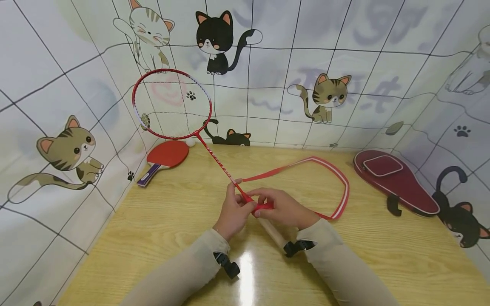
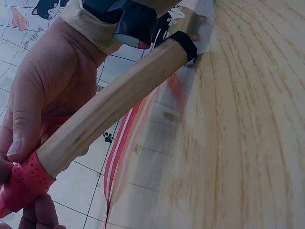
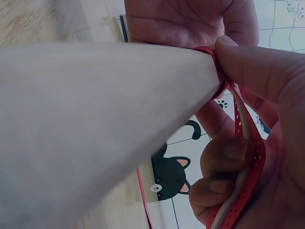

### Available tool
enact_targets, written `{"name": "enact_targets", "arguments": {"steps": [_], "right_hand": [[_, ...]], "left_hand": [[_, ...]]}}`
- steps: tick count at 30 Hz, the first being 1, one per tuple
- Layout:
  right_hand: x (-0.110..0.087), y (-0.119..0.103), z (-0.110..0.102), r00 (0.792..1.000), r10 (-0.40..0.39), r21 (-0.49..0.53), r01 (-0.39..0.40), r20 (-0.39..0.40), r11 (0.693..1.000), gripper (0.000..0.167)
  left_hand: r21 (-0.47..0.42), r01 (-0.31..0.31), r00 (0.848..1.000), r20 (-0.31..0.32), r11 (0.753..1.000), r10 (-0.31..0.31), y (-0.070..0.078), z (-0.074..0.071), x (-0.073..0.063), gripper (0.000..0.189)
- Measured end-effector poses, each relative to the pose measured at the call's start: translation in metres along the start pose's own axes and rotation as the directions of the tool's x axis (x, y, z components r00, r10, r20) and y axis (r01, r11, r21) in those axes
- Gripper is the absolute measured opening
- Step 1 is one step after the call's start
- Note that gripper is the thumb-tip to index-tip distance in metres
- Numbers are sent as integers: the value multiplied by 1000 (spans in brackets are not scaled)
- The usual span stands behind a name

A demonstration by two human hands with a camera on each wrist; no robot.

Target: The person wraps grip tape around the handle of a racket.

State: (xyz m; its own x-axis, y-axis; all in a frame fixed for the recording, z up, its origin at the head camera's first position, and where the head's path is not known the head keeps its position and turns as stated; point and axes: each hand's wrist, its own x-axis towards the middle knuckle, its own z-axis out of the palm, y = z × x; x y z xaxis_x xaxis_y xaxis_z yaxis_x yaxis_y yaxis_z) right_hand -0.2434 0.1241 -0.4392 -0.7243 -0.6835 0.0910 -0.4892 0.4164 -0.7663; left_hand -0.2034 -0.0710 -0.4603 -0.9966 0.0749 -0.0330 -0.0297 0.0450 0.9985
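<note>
My racket [image 1: 218, 161] tilts over the worktop [image 1: 180, 225], its bare handle [image 1: 271, 229] toward me. My left hand [image 1: 234, 214] curls round the neck, apparently steadying it; my right hand [image 1: 287, 208] pinches red tape [image 2: 29, 185] at the handle's top, probably keeping it taut. Its length loops beyond my hands.

- The racket [image 1: 217, 160] slanted up and leftward from the left hand [image 1: 233, 214], obstructing direct crossing from the paddle [image 1: 172, 154] to the red tape [image 1: 342, 187].
- The tape's loop arched beyond the right hand [image 1: 287, 208], impeding forward reach there.
- Between that loop and the maroon case [image 1: 398, 182], the table [image 1: 383, 255] offered passage.
- A second route ran outside the left sleeve [image 1: 180, 267], towards the paddle.
- The racket's wooden handle [image 1: 272, 231] narrowed the gap between both wrists.
</note>
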Motion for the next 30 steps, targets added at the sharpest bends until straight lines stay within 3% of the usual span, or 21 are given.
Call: {"name": "enact_targets", "arguments": {"steps": [21, 30], "right_hand": [[-4, 3, -12, 999, 37, 6, -37, 19, 999, 46], [-3, 8, -14, 996, 22, 113, -32, 83, 993, 50]], "left_hand": [[-19, -21, 999, 28, 1000, 22, 0, -3, -1, 74], [-53, -42, 998, 47, 998, 45, -2, -4, 2, 73]]}}
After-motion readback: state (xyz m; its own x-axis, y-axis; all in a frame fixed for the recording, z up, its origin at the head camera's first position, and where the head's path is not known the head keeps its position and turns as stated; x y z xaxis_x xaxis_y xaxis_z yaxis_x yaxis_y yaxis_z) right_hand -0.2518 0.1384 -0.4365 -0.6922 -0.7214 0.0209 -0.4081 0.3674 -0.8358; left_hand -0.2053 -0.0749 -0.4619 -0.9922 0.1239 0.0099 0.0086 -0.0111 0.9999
